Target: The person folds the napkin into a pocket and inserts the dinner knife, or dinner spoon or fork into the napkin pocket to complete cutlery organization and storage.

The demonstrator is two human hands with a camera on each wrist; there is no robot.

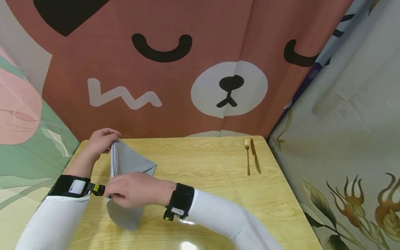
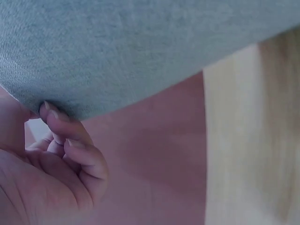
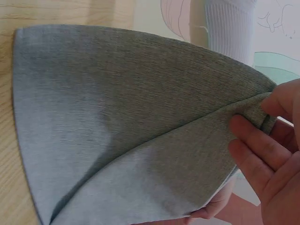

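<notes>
A grey cloth napkin (image 1: 129,159), folded into layers, is held up over the left part of the table. My left hand (image 1: 102,141) pinches its upper corner at the far side; in the left wrist view the fingertips (image 2: 58,119) press into the cloth's edge. With thumb and fingers my right hand (image 1: 137,190) pinches the near edge of the napkin, and its lower part hangs below that hand. The right wrist view shows a curved fold running across the cloth (image 3: 140,103) to the right hand's fingers (image 3: 258,140).
A gold fork (image 1: 248,156) and a gold knife (image 1: 255,156) lie side by side at the table's far right. The wooden table (image 1: 200,156) ends at a curtain (image 1: 175,121) with a bear print; another patterned curtain (image 1: 337,139) hangs on the right.
</notes>
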